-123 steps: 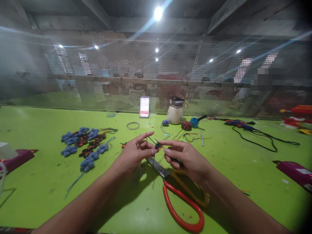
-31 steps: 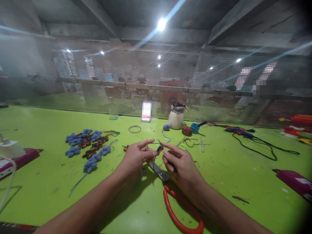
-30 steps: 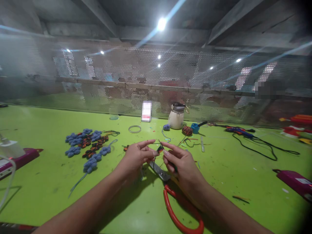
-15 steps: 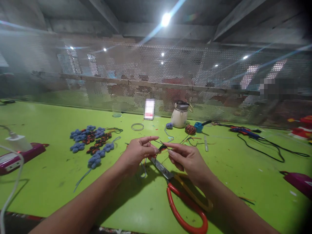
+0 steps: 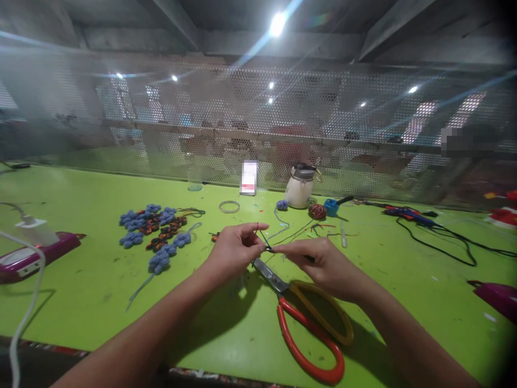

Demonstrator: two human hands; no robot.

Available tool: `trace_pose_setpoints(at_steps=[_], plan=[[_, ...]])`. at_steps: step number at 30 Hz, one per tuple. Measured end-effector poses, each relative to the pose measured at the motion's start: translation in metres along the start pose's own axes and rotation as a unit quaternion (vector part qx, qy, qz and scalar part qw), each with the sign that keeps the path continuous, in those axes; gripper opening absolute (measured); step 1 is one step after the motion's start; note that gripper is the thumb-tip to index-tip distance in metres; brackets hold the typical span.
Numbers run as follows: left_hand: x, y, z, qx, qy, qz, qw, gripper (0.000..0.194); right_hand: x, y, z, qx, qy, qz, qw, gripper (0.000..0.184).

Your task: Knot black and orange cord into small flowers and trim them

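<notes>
My left hand [image 5: 236, 250] pinches a small dark piece of yarn work [image 5: 269, 248] between thumb and fingers. A dark yarn strand [image 5: 265, 237] runs taut from its raised forefinger down to that piece. My right hand [image 5: 325, 261] is closed, its fingertips meeting at the piece's right side; whatever thin thing it grips is too small to make out. Below both hands lie large scissors [image 5: 278, 282] with red and yellow handles, blades toward my left hand. A thin strand leads back toward a dark red mixed yarn ball [image 5: 317, 212].
Blue crocheted flowers [image 5: 159, 260] and orange-black ones [image 5: 163, 237] lie left. Behind are a ring [image 5: 229, 207], phone-like screen [image 5: 249, 178], blue yarn ball [image 5: 281, 205], lidded jar [image 5: 299, 191] and blue pot [image 5: 332, 207]. A corded tool [image 5: 410, 214] lies right; a purple power strip [image 5: 62, 248], far left.
My right hand has turned, its fingers curling in more, and its fingertips have come closer to my left thumb. The dark piece shows less. The view has shifted slightly.
</notes>
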State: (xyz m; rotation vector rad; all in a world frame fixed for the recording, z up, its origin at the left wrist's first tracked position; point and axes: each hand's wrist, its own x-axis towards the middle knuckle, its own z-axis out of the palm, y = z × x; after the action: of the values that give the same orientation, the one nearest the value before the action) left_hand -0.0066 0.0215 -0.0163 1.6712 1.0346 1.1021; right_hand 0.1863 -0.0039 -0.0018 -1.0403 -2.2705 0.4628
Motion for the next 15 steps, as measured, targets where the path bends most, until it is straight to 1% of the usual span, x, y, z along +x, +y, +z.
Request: trace_pose_setpoints(at_steps=[8, 12, 15], plan=[[-0.002, -0.004, 0.005, 0.115, 0.025, 0.051, 0.992, 0.041, -0.001, 0.002, 0.006, -0.071, 0.001, 0.018, 0.997, 0.044], [-0.003, -0.004, 0.007, 0.160, 0.034, 0.063, 0.985, 0.042, -0.001, 0.002, 0.010, -0.139, -0.004, 0.021, 0.990, 0.046], [-0.002, -0.004, 0.008, 0.176, 0.045, 0.066, 0.981, 0.041, -0.001, 0.000, 0.013, -0.199, -0.006, 0.027, 0.980, 0.050]])
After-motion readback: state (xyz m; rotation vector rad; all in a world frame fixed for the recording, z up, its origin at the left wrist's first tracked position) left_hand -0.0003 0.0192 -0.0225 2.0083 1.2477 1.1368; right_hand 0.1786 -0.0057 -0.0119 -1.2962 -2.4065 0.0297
